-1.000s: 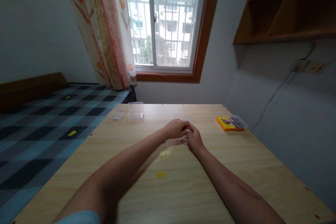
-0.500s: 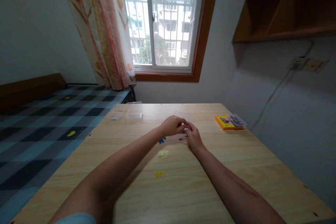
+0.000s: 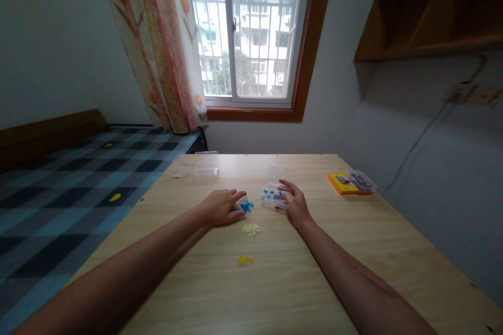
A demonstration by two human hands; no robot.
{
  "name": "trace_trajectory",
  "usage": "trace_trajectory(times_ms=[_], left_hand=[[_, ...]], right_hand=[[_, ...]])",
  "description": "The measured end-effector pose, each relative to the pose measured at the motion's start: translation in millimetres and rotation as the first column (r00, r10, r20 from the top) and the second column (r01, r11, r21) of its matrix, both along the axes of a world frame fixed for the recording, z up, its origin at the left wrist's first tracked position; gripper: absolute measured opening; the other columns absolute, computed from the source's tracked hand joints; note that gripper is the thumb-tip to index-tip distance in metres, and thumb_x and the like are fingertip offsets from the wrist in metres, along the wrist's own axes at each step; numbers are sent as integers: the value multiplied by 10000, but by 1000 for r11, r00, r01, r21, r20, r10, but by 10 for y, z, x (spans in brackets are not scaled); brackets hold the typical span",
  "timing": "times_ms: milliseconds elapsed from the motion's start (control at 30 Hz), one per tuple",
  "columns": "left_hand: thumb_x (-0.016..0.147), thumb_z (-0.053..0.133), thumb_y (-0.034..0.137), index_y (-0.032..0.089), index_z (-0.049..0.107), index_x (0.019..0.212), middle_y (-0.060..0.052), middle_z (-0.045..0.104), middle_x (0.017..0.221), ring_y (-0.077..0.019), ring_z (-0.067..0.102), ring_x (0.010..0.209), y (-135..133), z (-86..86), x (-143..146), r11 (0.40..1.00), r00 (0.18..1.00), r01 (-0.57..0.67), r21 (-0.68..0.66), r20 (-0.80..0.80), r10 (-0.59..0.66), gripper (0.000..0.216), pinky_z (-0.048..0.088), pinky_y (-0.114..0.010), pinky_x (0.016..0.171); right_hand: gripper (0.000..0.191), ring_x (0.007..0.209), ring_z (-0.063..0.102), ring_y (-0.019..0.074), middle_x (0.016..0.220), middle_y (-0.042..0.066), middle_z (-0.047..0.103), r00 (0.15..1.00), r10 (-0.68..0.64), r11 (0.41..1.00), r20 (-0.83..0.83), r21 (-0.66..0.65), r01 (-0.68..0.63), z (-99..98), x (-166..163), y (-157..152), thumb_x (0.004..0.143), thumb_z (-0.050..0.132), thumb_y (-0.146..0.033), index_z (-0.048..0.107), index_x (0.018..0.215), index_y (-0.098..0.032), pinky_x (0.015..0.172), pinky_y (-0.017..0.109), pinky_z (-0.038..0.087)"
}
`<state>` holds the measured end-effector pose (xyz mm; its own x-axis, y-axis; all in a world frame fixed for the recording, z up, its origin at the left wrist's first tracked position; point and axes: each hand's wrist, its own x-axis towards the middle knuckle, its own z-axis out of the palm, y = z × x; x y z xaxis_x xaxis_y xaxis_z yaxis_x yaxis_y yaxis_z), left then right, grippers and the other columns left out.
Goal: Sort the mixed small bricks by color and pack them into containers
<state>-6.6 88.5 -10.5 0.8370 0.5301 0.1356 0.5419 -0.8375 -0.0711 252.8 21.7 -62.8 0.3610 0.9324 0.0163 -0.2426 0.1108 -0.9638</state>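
My left hand [image 3: 223, 208] is low over the table beside a small pile of blue pieces [image 3: 247, 205], its thumb and fingers apart around the pile's left side. No grasped piece shows in it. My right hand [image 3: 297, 204] grips the right side of a clear plastic box [image 3: 269, 202]. Several blue pieces show within the box, and its transparent lid [image 3: 280, 171] stands up at the back. Nearer to me lie a pile of pale cream pieces [image 3: 251, 230] and a small pile of yellow pieces [image 3: 245, 260].
At the table's far left stand clear plastic containers [image 3: 206, 166]. An orange and yellow box [image 3: 342, 183] with a clear case [image 3: 361, 180] on it lies at the right edge. A checked bed [image 3: 70, 188] borders the wooden table [image 3: 188, 282] on the left.
My left hand has moved away from my right hand, left and down to the blue pile. My right hand stays at the box, whose blue pieces now show. The view has shifted slightly.
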Motion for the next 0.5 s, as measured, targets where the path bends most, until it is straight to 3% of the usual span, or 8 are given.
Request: trace_trajectory(times_ms=[200,500], left_hand=[[884,516,597,201,575,1103,-100,724,847,-274,688,739,60,-113,351,1000,999,5,10,-43,-5,456,437,-312,629],[982,385,394,194,594,960,-99,693,692,-254,664,603,156,-166,450,993,992,70,93,-108,-60,290,444,-318,605]], right_hand=[[576,751,655,147,1155,74,599,1000,-14,1000,1,-10,14,-15,18,-7,624,560,-253,624,1196,-231,486,221,563],[581,745,664,155,1159,78,596,1000,-20,999,5,-33,20,42,-3,-33,620,553,-251,625,1196,-227,479,248,567]])
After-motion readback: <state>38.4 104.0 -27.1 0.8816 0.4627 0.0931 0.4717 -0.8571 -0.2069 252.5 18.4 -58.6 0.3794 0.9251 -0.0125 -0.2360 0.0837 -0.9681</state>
